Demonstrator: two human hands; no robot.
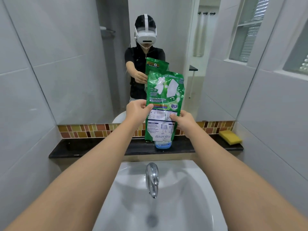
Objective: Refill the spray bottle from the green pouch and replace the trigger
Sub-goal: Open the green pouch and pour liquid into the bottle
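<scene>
Both hands, left hand (pixel 137 109) and right hand (pixel 182 121), grip green pouch (pixel 164 100) (hiding spray bottle (pixel 163 145)).

A green pouch (pixel 164 104) is showing white flowers and a white label panel, a yellow sponge (pixel 230 137) is lying on the black ledge (pixel 93 147) beneath orange-brown mosaic tiles (pixel 93 130).

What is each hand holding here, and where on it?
Both hold the green plastic refill pouch: the left hand pinches its left edge, the right hand its right edge, both around mid-height.
</scene>
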